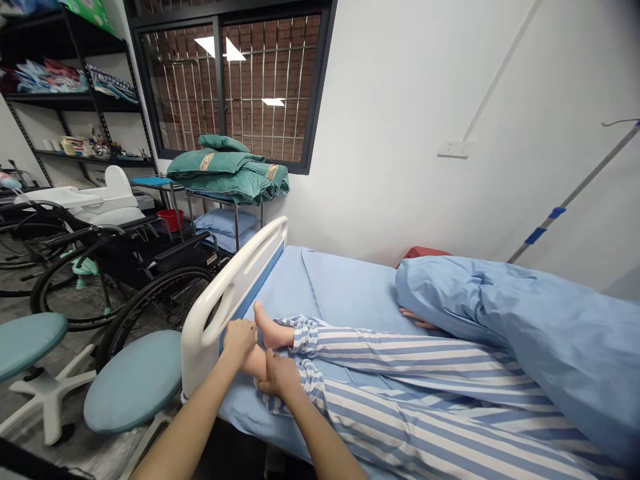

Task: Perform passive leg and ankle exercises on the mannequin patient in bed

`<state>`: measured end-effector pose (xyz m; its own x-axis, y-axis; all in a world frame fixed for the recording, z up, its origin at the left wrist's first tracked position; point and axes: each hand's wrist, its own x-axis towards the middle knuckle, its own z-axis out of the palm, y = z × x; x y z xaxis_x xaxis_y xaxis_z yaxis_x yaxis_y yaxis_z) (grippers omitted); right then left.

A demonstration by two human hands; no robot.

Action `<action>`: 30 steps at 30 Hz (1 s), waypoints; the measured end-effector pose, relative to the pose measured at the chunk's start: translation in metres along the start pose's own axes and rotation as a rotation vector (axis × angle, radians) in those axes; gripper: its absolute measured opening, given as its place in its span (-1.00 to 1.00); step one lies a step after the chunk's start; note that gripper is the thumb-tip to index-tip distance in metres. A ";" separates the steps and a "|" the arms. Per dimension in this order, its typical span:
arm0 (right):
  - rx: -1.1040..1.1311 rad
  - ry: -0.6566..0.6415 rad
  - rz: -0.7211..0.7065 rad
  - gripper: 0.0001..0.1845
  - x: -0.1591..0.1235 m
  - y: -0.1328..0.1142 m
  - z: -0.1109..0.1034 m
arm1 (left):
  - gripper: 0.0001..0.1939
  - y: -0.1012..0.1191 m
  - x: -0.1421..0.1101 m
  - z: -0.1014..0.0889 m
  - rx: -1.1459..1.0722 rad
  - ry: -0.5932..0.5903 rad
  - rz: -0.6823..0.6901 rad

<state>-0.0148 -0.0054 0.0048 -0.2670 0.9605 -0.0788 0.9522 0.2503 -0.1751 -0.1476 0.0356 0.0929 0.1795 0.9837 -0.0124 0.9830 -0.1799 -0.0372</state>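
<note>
Black shelf (50, 99): piled cloths (53, 77). Red bucket (173, 222): contents not visible. Metal rack (237, 223): green bedding (225, 167) on top, pillows (220, 221) below. Left hand (240, 337) wrapped round near foot (256, 364), right hand (281, 375) clasping its ankle, at bed's (350, 280) footboard end.

Green bundles (233, 175) are lying piled on a metal stand (237, 227) beneath a barred window (273, 87). A black wheelchair (111, 257) is standing behind two round stools (134, 383), and cloths (53, 77) are resting on a black shelf (75, 100).
</note>
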 end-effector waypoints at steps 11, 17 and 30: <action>0.007 0.001 -0.005 -0.37 -0.003 -0.001 -0.004 | -0.55 -0.006 -0.035 0.035 -0.103 0.368 -0.258; 0.022 0.001 0.000 -0.36 -0.005 -0.003 -0.007 | -0.53 -0.011 -0.030 0.015 -0.007 0.246 -0.188; 0.010 -0.013 -0.022 -0.38 0.000 0.000 -0.001 | -0.62 0.001 0.006 -0.011 0.126 0.008 -0.018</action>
<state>-0.0147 -0.0057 0.0062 -0.2900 0.9531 -0.0870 0.9445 0.2704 -0.1867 -0.1451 0.0409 0.1037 0.1624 0.9867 -0.0030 0.9735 -0.1607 -0.1629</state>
